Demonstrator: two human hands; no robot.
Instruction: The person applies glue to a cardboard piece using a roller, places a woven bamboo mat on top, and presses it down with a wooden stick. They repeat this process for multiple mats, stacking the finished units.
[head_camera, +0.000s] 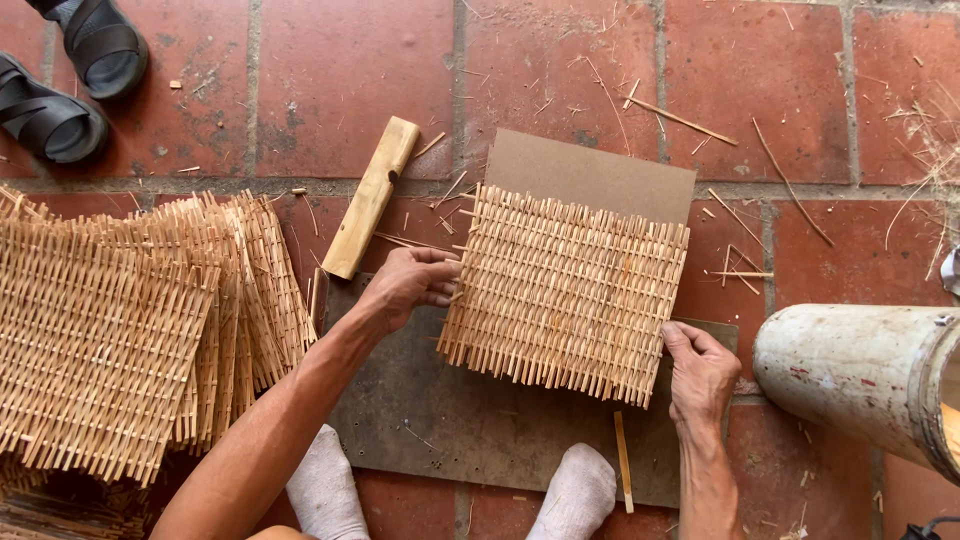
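Looking down past two socked feet (575, 495), I see my right hand (700, 375) pinching the near right corner of a woven bamboo mat (565, 292), and my left hand (410, 285) gripping its left edge. The mat lies on a dark board (450, 420) and brown cardboard (590, 175) over red floor tiles (340, 70). Finished mats (120, 330) are stacked left, a wooden block (372, 195) and sandals (60, 80) beyond.

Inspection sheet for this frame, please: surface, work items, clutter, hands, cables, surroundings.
Surface: red tile floor; dark board under the work.
Work items: woven bamboo mat lying on a brown card.
Clutter: stack of finished mats, wooden block, loose splints.
Hands: left hand grips the mat's left edge; right hand pinches its lower right corner.
Cables: nothing seen.
Surroundings: black sandals, white cylinder.
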